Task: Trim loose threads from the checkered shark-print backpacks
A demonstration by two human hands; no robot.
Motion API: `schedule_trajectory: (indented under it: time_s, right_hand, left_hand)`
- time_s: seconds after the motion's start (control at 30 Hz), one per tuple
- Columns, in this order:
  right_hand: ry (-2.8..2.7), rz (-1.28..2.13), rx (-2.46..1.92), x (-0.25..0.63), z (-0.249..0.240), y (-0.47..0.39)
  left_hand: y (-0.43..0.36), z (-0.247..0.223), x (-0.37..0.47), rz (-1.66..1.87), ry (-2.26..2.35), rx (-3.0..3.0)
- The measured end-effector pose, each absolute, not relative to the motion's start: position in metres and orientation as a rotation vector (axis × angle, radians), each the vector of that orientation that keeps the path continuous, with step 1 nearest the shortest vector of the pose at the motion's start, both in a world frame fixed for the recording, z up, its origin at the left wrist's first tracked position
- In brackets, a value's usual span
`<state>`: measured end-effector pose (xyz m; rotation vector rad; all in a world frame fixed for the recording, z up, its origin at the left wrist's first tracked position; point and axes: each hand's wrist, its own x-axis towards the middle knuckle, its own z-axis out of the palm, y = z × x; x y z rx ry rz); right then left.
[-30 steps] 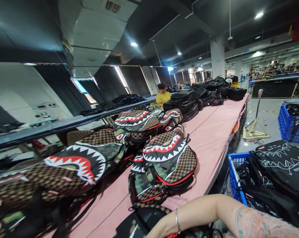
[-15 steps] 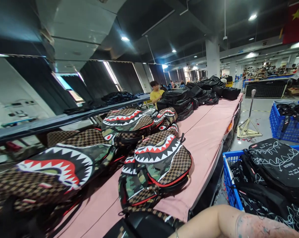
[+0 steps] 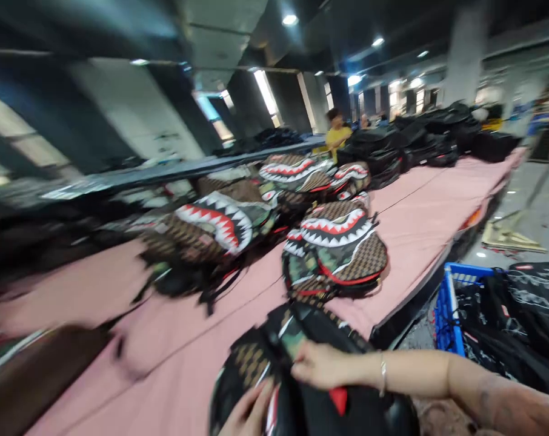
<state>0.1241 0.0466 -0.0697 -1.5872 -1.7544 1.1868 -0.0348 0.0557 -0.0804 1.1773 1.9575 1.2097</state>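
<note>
A black backpack (image 3: 315, 399) with checkered and camouflage parts lies on the pink-covered table (image 3: 420, 212) right in front of me, its strap side up. My right hand (image 3: 319, 364), a bracelet at the wrist, is closed at the backpack's upper middle; what its curled fingers grip is too small to make out. At the bottom edge my left hand (image 3: 251, 409) touches the backpack's left part, beside a red and white edge, its fingers extended. Beyond the backpack lie shark-mouth backpacks (image 3: 338, 242), some checkered and camouflage.
A blue crate (image 3: 454, 309) of black backpacks stands at the right, below the table edge. Black bags (image 3: 374, 151) are piled farther along the table. A person in yellow (image 3: 337, 134) is behind them. A brown item (image 3: 47, 369) lies at lower left.
The view has swung left and down. My left hand has come into view, and my right hand now shows on the near backpack, more of which is visible.
</note>
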Motion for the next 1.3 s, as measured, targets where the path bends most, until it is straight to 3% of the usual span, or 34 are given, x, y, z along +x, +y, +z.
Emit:
schedule_trajectory:
  time_s: [0.1,0.27,1.0,1.3]
  right_hand:
    - [-1.65,1.18,-1.428,0.136,-0.073,0.033]
    - [-1.66,1.225,-1.272,0.143,-0.084,0.028]
    - [-1.935,1.082,-1.131,0.128,-0.08,0.048]
    - [-1.985,1.263,-1.038,0.144,-0.083,0.088]
  left_hand:
    - [0.049,-0.083,-0.042,1.181,1.53,1.001]
    - [0.043,-0.086,-0.04,1.303,1.401,0.826]
    - [0.04,-0.089,-0.036,1.38,1.258,0.687]
    - [0.038,-0.095,-0.039,1.465,1.193,0.54]
